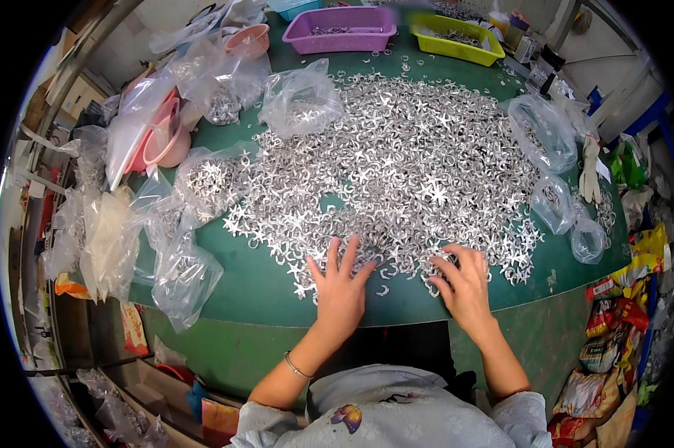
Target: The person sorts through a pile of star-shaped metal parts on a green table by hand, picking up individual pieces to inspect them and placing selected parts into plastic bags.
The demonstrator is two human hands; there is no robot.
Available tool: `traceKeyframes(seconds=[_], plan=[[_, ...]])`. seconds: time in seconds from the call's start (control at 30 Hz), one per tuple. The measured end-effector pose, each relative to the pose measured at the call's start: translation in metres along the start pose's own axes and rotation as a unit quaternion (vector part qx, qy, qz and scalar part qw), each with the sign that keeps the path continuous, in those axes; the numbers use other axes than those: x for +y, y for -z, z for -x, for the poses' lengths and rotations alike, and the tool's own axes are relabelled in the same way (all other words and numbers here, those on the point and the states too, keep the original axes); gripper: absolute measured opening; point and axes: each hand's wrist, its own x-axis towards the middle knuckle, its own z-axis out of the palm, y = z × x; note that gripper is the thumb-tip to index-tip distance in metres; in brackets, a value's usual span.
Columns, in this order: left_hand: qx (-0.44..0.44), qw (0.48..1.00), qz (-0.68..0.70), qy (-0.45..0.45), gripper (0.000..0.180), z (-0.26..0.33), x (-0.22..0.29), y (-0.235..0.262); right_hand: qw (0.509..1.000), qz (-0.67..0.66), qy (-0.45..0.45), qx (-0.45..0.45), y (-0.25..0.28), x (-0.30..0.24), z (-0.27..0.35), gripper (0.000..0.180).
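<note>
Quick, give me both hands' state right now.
Left hand: open, fingers spread flat on the pile of small silver metal pieces.
Right hand: fingers curled into the pile; grip cannot be told.

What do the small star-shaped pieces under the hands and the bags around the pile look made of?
Star-shaped pieces: likely thin metal, bright silvery with sharp glints. Bags: clear, crinkly plastic film, contents showing through. Left hand lies flat on the pile; right hand curls over it.

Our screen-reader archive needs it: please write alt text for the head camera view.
Both hands, left hand spread flat and right hand curled, rest on a wide heap of small silvery metal pieces on a green table. Clear plastic bags and coloured trays ring it.
</note>
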Motion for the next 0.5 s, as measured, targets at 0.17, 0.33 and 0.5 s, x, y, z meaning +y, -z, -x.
traceKeyframes(seconds=[0.17, 0.33, 0.5], plan=[[0.060, 0.995, 0.005, 0.082, 0.029, 0.004, -0.009, 0.006, 0.991, 0.072, -0.078, 0.078, 0.003, 0.018, 0.003, 0.020], [0.108, 0.990, 0.053, 0.076, 0.024, 0.005, 0.012, 0.011, 0.995, 0.015, -0.048, 0.089, 0.000, -0.001, 0.002, 0.019], [0.039, 0.990, 0.137, 0.018, 0.025, 0.014, 0.035, 0.003, 0.998, 0.016, -0.045, 0.051, -0.030, -0.036, -0.002, 0.021]])
